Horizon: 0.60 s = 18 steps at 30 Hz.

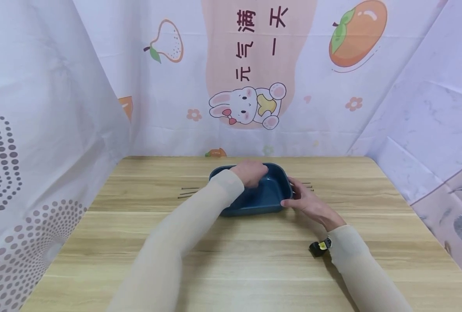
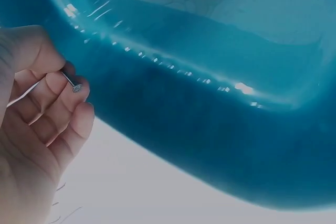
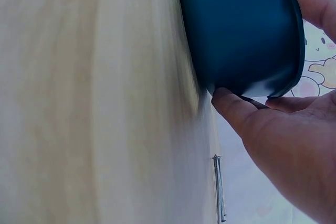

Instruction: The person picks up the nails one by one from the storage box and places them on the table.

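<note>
A dark blue rectangular plastic basin (image 1: pixel 270 197) with rounded corners stands on the wooden table. Over its open top, my left hand (image 1: pixel 249 172) reaches in from the left. In the left wrist view, the left hand (image 2: pixel 47 93) pinches a thin metal nail (image 2: pixel 71 81), its head sticking out past the fingertips. My right hand (image 1: pixel 309 201) holds the basin's right end, thumb at the near side and fingers round the far side. In the right wrist view, the right hand (image 3: pixel 294 129) touches the basin's outer wall (image 3: pixel 241 30). The left forearm hides part of the basin.
Several nails (image 1: pixel 190 188) lie left of the basin, and more nails (image 1: pixel 308 186) lie to its right. A small black device with a yellow label (image 1: pixel 320 247) sits at the right wrist. Printed cloth (image 1: pixel 168 112) hangs behind the wooden table (image 1: pixel 246 264) and at both sides.
</note>
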Available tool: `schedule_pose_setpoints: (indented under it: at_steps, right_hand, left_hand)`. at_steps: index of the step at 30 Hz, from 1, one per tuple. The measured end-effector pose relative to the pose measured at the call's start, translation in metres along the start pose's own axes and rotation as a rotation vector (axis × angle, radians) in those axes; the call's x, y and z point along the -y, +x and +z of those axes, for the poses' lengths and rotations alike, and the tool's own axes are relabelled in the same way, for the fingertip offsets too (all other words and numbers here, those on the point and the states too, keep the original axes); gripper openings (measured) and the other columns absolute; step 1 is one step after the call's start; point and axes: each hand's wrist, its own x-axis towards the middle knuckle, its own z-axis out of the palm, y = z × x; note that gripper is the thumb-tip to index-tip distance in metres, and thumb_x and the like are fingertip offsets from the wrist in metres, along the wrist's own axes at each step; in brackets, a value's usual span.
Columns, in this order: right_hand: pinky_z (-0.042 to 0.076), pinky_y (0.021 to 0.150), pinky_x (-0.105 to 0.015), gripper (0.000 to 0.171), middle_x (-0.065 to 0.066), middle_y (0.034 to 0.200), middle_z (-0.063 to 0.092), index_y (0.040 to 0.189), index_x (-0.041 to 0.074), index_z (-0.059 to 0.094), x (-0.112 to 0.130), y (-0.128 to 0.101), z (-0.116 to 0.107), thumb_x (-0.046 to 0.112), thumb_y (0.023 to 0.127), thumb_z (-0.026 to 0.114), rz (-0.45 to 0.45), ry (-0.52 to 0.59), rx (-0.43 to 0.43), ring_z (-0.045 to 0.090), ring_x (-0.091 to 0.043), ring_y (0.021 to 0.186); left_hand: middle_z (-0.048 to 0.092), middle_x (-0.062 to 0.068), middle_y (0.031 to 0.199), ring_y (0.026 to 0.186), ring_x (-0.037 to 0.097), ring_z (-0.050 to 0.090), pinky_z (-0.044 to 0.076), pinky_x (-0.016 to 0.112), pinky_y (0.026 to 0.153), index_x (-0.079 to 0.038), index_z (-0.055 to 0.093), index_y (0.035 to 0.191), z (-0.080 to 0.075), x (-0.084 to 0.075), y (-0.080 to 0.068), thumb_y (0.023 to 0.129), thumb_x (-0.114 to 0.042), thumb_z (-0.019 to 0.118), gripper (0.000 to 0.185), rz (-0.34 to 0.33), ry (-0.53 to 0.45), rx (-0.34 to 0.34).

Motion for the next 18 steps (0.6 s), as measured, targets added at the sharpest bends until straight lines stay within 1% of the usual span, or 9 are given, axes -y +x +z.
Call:
schedule_pose_setpoints:
  at_steps: [3,7,10,14,18]
  right_hand:
    - [0.026,0.107,-0.055,0.088,-0.019,0.156,0.013,0.153,0.014,0.008,-0.001,0.0,0.0,0.015,0.088,0.068,-0.002,0.001,0.004,0.02,-0.04,0.14]
    - [0.026,0.107,-0.055,0.089,-0.022,0.155,0.013,0.153,0.011,0.008,-0.003,0.001,0.0,0.015,0.087,0.068,-0.016,0.015,0.007,0.02,-0.042,0.139]
    - [0.027,0.107,-0.055,0.089,-0.023,0.155,0.013,0.153,0.01,0.008,-0.003,0.002,-0.001,0.014,0.088,0.068,-0.019,0.015,0.004,0.021,-0.042,0.139]
    - [0.028,0.106,-0.054,0.087,-0.022,0.154,0.015,0.153,0.011,0.009,-0.003,0.001,0.0,0.012,0.088,0.067,-0.005,0.01,-0.001,0.023,-0.041,0.138]
    - [0.029,0.106,-0.054,0.089,-0.022,0.154,0.016,0.153,0.011,0.009,-0.002,0.001,0.0,0.015,0.087,0.069,-0.003,0.01,-0.001,0.024,-0.041,0.138]
  left_hand:
    - [0.061,-0.001,0.092,0.081,0.016,0.056,0.049,0.03,0.079,-0.013,0.064,0.11,-0.008,0.0,-0.006,0.091,-0.016,0.061,0.019,0.009,-0.002,0.0]
    - [0.062,-0.001,0.096,0.084,0.016,0.056,0.049,0.031,0.084,-0.012,0.064,0.114,-0.017,0.0,-0.015,0.091,-0.015,0.062,0.023,0.004,-0.013,0.003]
    - [0.062,0.0,0.097,0.084,0.016,0.056,0.049,0.031,0.084,-0.011,0.065,0.115,-0.021,0.002,-0.022,0.09,-0.015,0.063,0.025,0.008,0.002,-0.006]
    - [0.063,0.001,0.096,0.083,0.017,0.056,0.049,0.031,0.082,-0.011,0.065,0.114,-0.022,0.005,-0.033,0.091,-0.014,0.061,0.024,0.009,0.027,-0.008]
    - [0.063,0.002,0.098,0.084,0.017,0.056,0.05,0.031,0.083,-0.01,0.065,0.116,-0.021,0.009,-0.047,0.091,-0.012,0.06,0.026,-0.004,0.011,-0.003]
